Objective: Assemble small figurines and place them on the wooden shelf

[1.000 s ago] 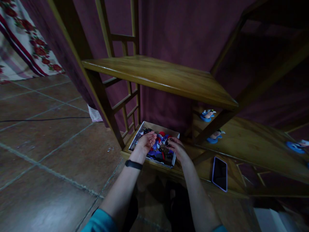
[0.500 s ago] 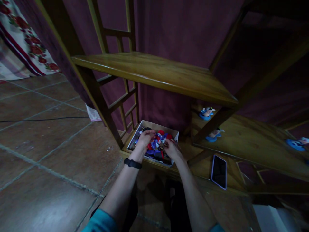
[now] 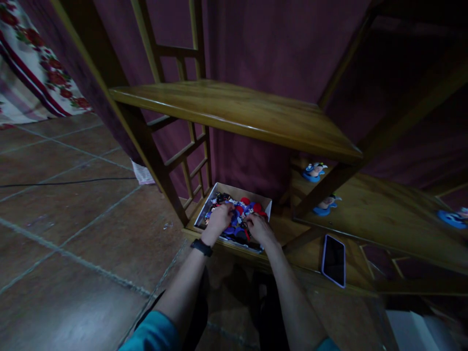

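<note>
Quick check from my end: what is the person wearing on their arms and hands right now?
Both hands are bare, no gloves. The left hand has a slim black band around its wrist. Teal sleeves cover the upper arms at the bottom edge of the view, leaving the forearms uncovered. The right hand shows no band or ring.

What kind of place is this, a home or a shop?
Probably a room in a home: a brown tiled floor, a flowered red and white cloth hanging at the left, and a wooden shelf unit displaying small blue-based figurines against a dark purple wall.
</note>
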A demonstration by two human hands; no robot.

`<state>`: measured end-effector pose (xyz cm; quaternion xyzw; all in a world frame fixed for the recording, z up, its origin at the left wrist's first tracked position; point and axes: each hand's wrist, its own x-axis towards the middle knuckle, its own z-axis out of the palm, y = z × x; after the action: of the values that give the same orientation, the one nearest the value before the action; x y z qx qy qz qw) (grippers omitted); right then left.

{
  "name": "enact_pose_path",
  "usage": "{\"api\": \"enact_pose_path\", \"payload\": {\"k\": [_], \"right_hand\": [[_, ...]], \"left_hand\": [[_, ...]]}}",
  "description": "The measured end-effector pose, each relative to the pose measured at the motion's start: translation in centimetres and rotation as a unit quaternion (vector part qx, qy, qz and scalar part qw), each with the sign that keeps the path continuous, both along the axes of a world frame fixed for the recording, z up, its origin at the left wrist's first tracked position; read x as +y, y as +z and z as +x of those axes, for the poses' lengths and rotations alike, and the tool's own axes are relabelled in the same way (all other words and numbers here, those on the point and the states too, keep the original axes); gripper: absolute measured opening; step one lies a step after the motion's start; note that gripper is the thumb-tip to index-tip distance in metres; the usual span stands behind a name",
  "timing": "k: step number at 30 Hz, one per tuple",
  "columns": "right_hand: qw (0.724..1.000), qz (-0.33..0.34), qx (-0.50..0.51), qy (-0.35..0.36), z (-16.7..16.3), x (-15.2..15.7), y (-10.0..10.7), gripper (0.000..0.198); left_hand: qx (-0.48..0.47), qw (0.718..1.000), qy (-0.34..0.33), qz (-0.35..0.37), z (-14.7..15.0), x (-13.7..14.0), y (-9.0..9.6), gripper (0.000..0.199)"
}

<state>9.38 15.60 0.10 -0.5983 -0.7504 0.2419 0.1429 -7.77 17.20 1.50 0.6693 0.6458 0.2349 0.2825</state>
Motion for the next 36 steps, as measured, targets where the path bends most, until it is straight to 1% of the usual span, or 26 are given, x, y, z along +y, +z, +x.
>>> {"api": "enact_pose_path", "payload": {"k": [2, 4, 7, 10, 14, 19, 22, 26, 29, 31, 33, 34, 35, 36], "right_hand": [[1.0, 0.012, 0.005, -0.014, 0.0, 0.1, 0.1, 0.021], [1.0, 0.022, 0.01, -0.019, 0.1, 0.3, 0.1, 0.021], [0.999, 0.027, 0.012, -0.022, 0.3, 0.4, 0.2, 0.021], [0.999, 0.033, 0.012, -0.022, 0.4, 0.3, 0.3, 0.02], [0.999, 0.033, 0.005, -0.019, 0.3, 0.1, 0.7, 0.02], [1.0, 0.019, 0.004, -0.024, 0.5, 0.0, 0.9, 0.02], [0.999, 0.009, 0.006, -0.031, 0.6, 0.0, 0.9, 0.02], [0.999, 0.01, 0.011, -0.031, 0.6, -0.1, 0.9, 0.02], [0.999, 0.015, 0.019, -0.029, 0.6, -0.1, 0.9, 0.02], [0.998, 0.017, 0.039, -0.036, 0.6, 0.0, 0.7, 0.021], [0.995, 0.015, 0.087, -0.046, 0.5, 0.3, 0.3, 0.026], [0.991, 0.009, 0.123, -0.049, 0.5, 0.4, 0.1, 0.028], [0.985, -0.002, 0.166, -0.05, 0.4, 0.5, 0.0, 0.031], [0.976, -0.018, 0.212, -0.048, 0.3, 0.6, -0.1, 0.035]], "left_hand": [[0.091, 0.993, -0.065, 0.024, 0.4, -0.5, -0.5, 0.029], [0.15, 0.982, -0.111, 0.024, 0.9, -0.9, -1.0, 0.032], [0.196, 0.972, -0.125, 0.025, 1.4, -1.4, -1.5, 0.034], [0.21, 0.972, -0.104, 0.03, 1.8, -1.6, -1.7, 0.036], [0.226, 0.969, -0.09, 0.043, 2.2, -1.6, -1.5, 0.033], [0.243, 0.962, -0.112, 0.057, 2.0, -1.3, -1.0, 0.03], [0.233, 0.962, -0.128, 0.062, 1.9, -1.2, -1.0, 0.031], [0.211, 0.967, -0.127, 0.064, 1.8, -1.3, -1.1, 0.031], [0.167, 0.977, -0.116, 0.067, 1.6, -0.8, -1.0, 0.028], [0.097, 0.99, -0.083, 0.058, 1.3, -0.2, -0.8, 0.025], [-0.028, 0.999, -0.037, 0.015, 1.0, 0.4, -0.4, 0.021], [-0.111, 0.993, -0.021, -0.019, 1.0, 0.5, -0.1, 0.02], [-0.197, 0.979, -0.011, -0.053, 0.9, 0.5, 0.2, 0.021], [-0.276, 0.957, -0.011, -0.083, 0.9, 0.4, 0.6, 0.024]]}}
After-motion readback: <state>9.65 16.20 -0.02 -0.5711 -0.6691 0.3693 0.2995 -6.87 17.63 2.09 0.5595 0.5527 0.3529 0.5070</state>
